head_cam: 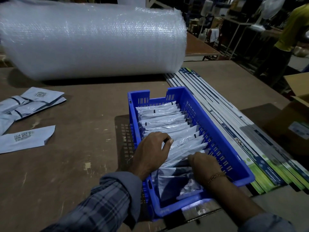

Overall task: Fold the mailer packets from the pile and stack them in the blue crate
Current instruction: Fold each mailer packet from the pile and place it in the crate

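A blue crate [215,114] stands on the brown table, holding a row of several folded grey mailer packets [160,114] standing on edge. Both hands are inside the crate near its front half. My left hand [151,152] presses on the left ends of the packets, fingers curled over them. My right hand [204,163] grips the right end of a folded packet [182,148] in the row. A few more packets lie slumped at the crate's near end [177,183]. The loose pile of unfolded mailers [31,101] lies at the far left, with one flat mailer [25,138] nearer.
A huge roll of bubble wrap [93,39] lies across the back of the table. Long flat printed boxes [250,141] are stacked right of the crate. An open cardboard box [296,118] sits at the right edge. A person in a yellow shirt [291,30] stands at back right.
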Tool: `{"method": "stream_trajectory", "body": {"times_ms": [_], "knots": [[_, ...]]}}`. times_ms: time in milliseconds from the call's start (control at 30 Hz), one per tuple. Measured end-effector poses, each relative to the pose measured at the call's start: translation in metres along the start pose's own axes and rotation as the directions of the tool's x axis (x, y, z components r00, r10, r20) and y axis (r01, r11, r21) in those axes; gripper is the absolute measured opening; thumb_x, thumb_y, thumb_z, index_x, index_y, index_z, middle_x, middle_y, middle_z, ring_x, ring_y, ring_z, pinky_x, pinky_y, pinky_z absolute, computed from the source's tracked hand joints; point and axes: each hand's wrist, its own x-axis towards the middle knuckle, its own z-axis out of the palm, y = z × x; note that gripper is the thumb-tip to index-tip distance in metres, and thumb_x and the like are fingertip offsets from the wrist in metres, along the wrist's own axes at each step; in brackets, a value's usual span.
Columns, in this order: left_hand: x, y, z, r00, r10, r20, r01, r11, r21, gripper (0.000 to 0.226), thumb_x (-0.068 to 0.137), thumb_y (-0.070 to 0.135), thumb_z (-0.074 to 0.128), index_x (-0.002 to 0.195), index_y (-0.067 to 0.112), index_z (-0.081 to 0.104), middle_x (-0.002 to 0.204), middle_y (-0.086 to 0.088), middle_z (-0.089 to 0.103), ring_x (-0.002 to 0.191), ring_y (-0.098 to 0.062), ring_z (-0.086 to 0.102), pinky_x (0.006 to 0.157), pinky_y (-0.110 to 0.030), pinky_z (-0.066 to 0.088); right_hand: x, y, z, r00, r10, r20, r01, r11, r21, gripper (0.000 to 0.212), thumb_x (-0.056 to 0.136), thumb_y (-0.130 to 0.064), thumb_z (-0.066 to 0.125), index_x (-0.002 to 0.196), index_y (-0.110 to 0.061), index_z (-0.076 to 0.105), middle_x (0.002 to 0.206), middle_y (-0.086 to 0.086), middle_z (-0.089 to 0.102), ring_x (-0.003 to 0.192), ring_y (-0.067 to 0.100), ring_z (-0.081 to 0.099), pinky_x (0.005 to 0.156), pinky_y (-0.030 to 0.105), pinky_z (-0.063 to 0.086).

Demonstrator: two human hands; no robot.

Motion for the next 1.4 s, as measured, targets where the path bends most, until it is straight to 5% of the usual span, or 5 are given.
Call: {"method": "stream_trajectory", "body": {"times_ms": [300,533,833,967,1400], "knots": [[-0.033,-0.067,-0.043,0.937,-0.095,-0.337,0.106,0.994,0.016,0.036,0.109,0.031,0.052,0.143,0.019,0.058,0.152,-0.003,0.05,0.14,-0.023,0.046,0.119,-0.038,0.037,-0.035,-0.05,-0.07,0.904,0.214,-0.369,-0.055,0.917,0.396,0.041,0.095,-0.052,0.067,0.127,-0.026,0.06,0.108,-0.003,0.071,0.099,0.02,0.068,0.078,0.037,0.059],[-0.141,-0.233,-0.141,0.925,-0.336,-0.178,0.38,0.805,0.455,0.044,0.102,0.042,0.048,0.142,0.023,0.053,0.148,-0.009,0.05,0.132,-0.034,0.051,0.106,-0.051,0.048,-0.02,-0.159,-0.108,0.811,0.153,-0.564,0.148,0.88,0.451,0.021,0.094,-0.039,0.065,0.108,-0.023,0.066,0.093,-0.002,0.07,0.087,0.025,0.065,0.066,0.041,0.055],[-0.274,-0.449,-0.262,0.591,-0.797,-0.123,0.712,0.444,0.544,0.069,0.086,0.065,0.033,0.127,0.019,0.064,0.122,-0.005,0.06,0.106,-0.033,0.06,0.089,-0.051,0.056,0.035,-0.331,-0.128,0.864,-0.088,-0.495,0.335,0.835,0.437,0.031,0.1,-0.041,0.062,0.128,-0.029,0.064,0.107,-0.008,0.069,0.097,0.015,0.062,0.081,0.038,0.057],[-0.279,-0.464,-0.293,0.643,-0.764,-0.058,0.635,0.489,0.598,0.089,0.093,0.075,0.041,0.157,0.013,0.044,0.156,-0.014,0.044,0.138,-0.038,0.047,0.113,-0.052,0.045,0.077,-0.405,-0.116,0.898,-0.213,-0.385,0.355,0.868,0.347,0.032,0.099,-0.039,0.061,0.127,-0.024,0.064,0.11,-0.001,0.069,0.1,0.024,0.063,0.083,0.039,0.055],[-0.244,-0.45,-0.355,0.719,-0.695,0.023,0.537,0.576,0.616,0.145,0.049,0.106,0.038,0.161,0.014,0.033,0.156,-0.016,0.036,0.138,-0.038,0.04,0.111,-0.049,0.04,0.263,-0.596,-0.058,0.866,-0.382,-0.322,0.388,0.92,-0.048,0.054,0.088,-0.036,0.038,0.122,-0.016,0.076,0.124,0.024,0.069,0.101,0.045,0.071,0.075,0.05,0.059]]}}
